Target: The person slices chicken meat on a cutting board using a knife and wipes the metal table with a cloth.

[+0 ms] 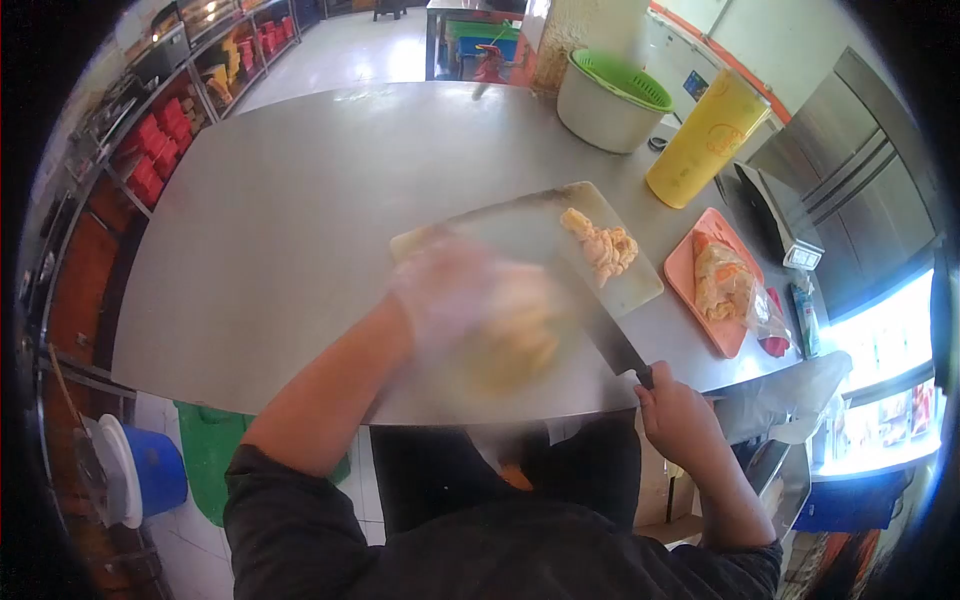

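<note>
My right hand (672, 408) is closed round the black handle of a large knife (612, 338), whose blade points up and left over the cutting board (637, 284). My left hand (447, 290), in what looks like a clear glove, is smeared over the board's left part, its fingers not readable. Beside it is a blurred pale yellow mass (520, 335), perhaps raw meat, near the board's front edge. Whether the left hand holds it, I cannot tell. A small heap of pale trimmings (603, 246) lies on the board's upper right.
Right of the board, a pink tray (683, 262) bears a plastic bag of food (722, 282). Behind stand a yellow cylinder (708, 140) and a white tub (603, 112) with a green basket. A scale (785, 215) is at the right. The metal table's (260, 230) edge curves before me.
</note>
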{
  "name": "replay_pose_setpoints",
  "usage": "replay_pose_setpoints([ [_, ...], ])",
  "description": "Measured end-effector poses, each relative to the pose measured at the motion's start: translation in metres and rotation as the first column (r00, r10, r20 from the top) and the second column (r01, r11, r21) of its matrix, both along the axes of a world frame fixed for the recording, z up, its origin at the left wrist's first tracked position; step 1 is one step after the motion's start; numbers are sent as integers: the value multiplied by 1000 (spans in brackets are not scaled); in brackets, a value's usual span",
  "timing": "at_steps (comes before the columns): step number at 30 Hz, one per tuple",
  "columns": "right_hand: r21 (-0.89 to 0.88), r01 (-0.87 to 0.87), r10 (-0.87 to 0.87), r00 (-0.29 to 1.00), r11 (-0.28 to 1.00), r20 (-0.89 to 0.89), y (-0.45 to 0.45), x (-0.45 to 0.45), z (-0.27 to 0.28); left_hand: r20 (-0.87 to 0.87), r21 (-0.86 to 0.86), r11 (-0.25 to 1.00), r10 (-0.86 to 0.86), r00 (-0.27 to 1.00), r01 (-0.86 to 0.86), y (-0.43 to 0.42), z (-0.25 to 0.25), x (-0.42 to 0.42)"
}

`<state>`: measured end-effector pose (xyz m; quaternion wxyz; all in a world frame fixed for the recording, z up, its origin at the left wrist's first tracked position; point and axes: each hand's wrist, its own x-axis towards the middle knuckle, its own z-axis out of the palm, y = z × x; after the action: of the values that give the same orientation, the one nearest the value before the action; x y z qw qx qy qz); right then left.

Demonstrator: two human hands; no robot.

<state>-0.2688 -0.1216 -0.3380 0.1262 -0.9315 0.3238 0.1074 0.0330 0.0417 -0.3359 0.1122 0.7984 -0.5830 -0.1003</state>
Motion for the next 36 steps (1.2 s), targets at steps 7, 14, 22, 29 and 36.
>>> replay_pose_setpoints([
  [7, 33, 37, -43, 980, 999, 192, -9, 8, -10, -53, -419, 908, 8, 999, -29, 0, -38, 20],
  [14, 37, -75, 64, 970, 997, 235, 25, 49, -23, 11, -100, 995, 13, 1000, -11, 5, 0, -1],
  [22, 39, -183, 180, 981, 982, 70, 36, 81, -19, 6, -67, 998, -1, 1000, 2, -2, -14, 9],
  [29, 74, -149, 135, 977, 986, 164, 29, 129, -4, -201, -153, 979, -167, 965, 137, -7, -54, 18],
  [36, 82, -294, 232, 873, 952, 428, 0, 149, -48, 64, 55, 987, -157, 986, 153, -16, -47, 5],
])
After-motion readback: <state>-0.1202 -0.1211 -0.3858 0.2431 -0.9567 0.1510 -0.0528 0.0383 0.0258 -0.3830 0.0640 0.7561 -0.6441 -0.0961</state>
